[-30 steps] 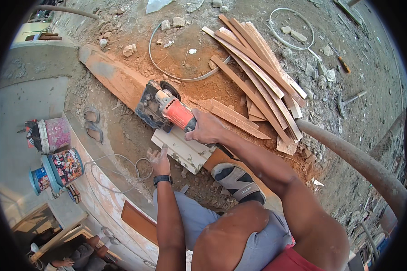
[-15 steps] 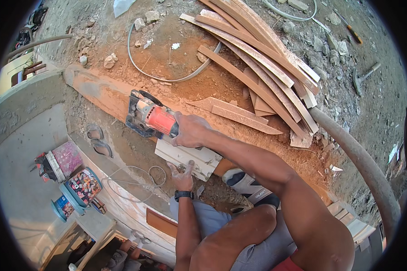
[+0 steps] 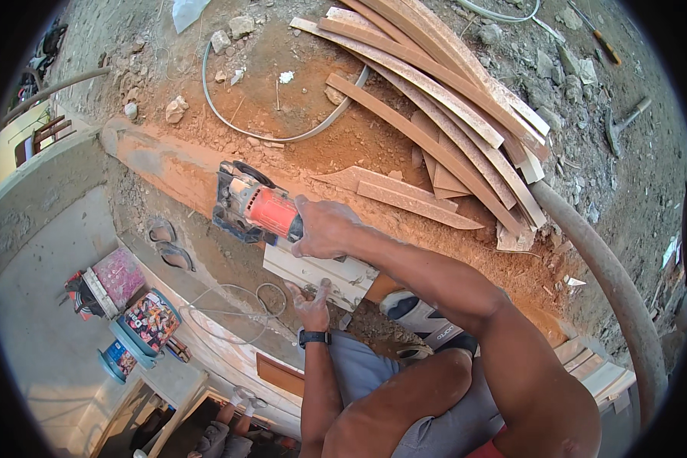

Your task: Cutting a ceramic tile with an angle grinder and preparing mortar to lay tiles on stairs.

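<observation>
Red disc cutter (image 3: 271,211), between nine and ten o'clock: likely head-heavy, rigid, dust-slick; best gripped round its rear barrel. My right hand (image 3: 323,228) wraps that end; my left hand (image 3: 311,308), fingers parted, is beside the cream grooved board (image 3: 336,275), contact unclear.

Pretty sure this is an outdoor building site, like a yard right up against a house or similar structure. It's all bare dirt ground (image 3: 156,84), with chunks of broken rubble (image 3: 543,72) on the far right and reddish-orange dust (image 3: 504,263) everywhere in the middle. There's a hammer (image 3: 613,136) lying out on the right, a messy stack of long brown strips (image 3: 427,99) and an angle grinder (image 3: 273,211) in use. Rough cement ledge (image 3: 46,187) on the left, plus grubby buckets (image 3: 146,322) nearer in.
</observation>
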Demonstrator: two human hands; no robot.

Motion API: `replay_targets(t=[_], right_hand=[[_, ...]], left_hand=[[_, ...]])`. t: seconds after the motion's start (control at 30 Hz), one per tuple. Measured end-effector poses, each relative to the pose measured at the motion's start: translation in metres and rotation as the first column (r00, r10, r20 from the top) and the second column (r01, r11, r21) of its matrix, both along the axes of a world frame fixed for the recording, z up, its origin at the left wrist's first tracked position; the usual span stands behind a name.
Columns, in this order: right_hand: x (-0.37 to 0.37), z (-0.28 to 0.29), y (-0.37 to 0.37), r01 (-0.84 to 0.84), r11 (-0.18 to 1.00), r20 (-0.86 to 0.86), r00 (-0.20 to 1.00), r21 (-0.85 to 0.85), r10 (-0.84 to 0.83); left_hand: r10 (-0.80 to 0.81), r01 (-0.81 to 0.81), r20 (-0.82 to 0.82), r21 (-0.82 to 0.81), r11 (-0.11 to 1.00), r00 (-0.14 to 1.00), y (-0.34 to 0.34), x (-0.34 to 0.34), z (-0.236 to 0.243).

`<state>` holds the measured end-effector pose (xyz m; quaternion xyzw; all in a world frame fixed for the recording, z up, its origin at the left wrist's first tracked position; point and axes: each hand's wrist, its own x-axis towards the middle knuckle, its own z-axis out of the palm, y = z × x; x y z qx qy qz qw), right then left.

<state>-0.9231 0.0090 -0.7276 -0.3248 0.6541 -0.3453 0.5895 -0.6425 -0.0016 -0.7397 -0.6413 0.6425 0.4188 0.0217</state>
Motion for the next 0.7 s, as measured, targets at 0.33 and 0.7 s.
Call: replay_targets(t=[0.33, 0.7], right_hand=[[-0.001, -0.001, 0.003, -0.006, 1.000, 0.060, 0.998, 0.025, 0.005], [-0.003, 0.005, 0.003, 0.009, 1.000, 0.051, 0.999, 0.014, -0.010]], left_hand=[[0.084, -0.083, -0.021, 0.046, 0.996, 0.996, -0.003, 0.013, -0.008], [0.007, -0.004, 0.106, -0.024, 1.000, 0.994, -0.008, 0.033, -0.021]])
